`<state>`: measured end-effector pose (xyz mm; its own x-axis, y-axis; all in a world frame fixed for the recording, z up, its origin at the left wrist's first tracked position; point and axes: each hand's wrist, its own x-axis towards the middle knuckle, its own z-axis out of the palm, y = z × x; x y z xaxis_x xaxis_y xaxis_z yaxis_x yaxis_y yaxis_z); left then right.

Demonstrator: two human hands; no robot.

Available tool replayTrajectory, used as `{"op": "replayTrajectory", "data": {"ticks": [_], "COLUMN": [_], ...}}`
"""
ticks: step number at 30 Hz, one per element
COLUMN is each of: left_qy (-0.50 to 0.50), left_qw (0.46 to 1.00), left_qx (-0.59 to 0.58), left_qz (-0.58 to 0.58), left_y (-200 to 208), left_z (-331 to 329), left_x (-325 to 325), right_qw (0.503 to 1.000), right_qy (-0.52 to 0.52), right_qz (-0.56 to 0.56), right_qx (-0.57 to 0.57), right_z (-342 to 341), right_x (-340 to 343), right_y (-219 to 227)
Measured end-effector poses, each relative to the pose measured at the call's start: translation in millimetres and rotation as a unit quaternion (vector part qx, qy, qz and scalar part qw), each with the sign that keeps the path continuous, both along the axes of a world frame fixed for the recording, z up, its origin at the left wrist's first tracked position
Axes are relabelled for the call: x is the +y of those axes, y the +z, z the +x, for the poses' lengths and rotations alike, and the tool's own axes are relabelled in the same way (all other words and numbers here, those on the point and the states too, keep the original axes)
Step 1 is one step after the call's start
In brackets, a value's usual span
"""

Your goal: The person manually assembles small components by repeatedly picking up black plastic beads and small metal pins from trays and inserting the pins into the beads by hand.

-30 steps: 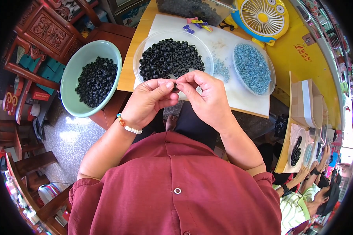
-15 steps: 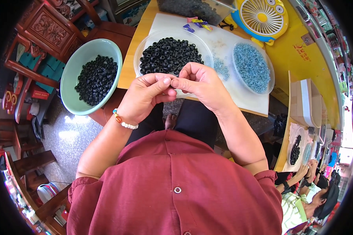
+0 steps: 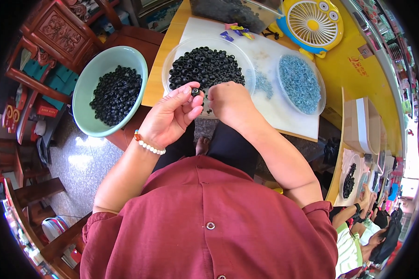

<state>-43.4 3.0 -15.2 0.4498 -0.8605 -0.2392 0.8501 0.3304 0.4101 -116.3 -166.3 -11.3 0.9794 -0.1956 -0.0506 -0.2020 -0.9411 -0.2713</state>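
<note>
Between the thumb and fingertips of my left hand (image 3: 171,111) is a small black bead (image 3: 195,92), its round hole facing up. My right hand (image 3: 230,104) is just right of it, fingers curled closed at the near rim of a clear round tray (image 3: 167,69). Whatever those fingers pinch is hidden by the hand's back. Shiny black beads (image 3: 205,67) with holes fill much of the tray, and a few lie near its front rim between my hands. To the right, a clear oval tray (image 3: 322,100) holds small pale-blue transparent pieces (image 3: 299,83).
A green basin (image 3: 81,100) of black beads stands at the left by a carved wooden chair (image 3: 60,32). On the table are a white board (image 3: 293,125), wrapped candies (image 3: 237,30), a clear bin (image 3: 237,11) and a yellow-blue fan (image 3: 312,23). People (image 3: 358,242) work at the lower right.
My hands, fingertips together before, have come apart. The left hand has tilted, showing the black bead. My right hand has turned over, its back now upward, fingers toward the tray.
</note>
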Motion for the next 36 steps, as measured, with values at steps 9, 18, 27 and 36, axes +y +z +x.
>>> {"op": "replayTrajectory", "data": {"ticks": [9,18,27,36], "left_qy": [-0.011,-0.04,-0.044,-0.046], "left_qw": [1.0,0.999,0.998,0.998], "left_qx": [0.013,0.019,0.009,0.005], "left_qz": [0.005,-0.024,-0.032,-0.046], "left_y": [6.4,13.7,20.0,19.0], "left_z": [-2.9,-18.3,-28.9,-31.8], "left_x": [8.7,0.1,0.3,0.6], "right_qw": [0.96,0.67,0.705,0.755], "right_qy": [0.017,-0.036,-0.028,-0.01], "right_qz": [0.233,0.714,0.664,0.595], "right_qx": [-0.153,-0.198,-0.247,-0.276], "right_z": [-6.0,-35.7,-45.2,-47.7], "right_x": [-9.0,3.8,16.5,16.5], "right_y": [3.9,42.3,50.6,49.3]}}
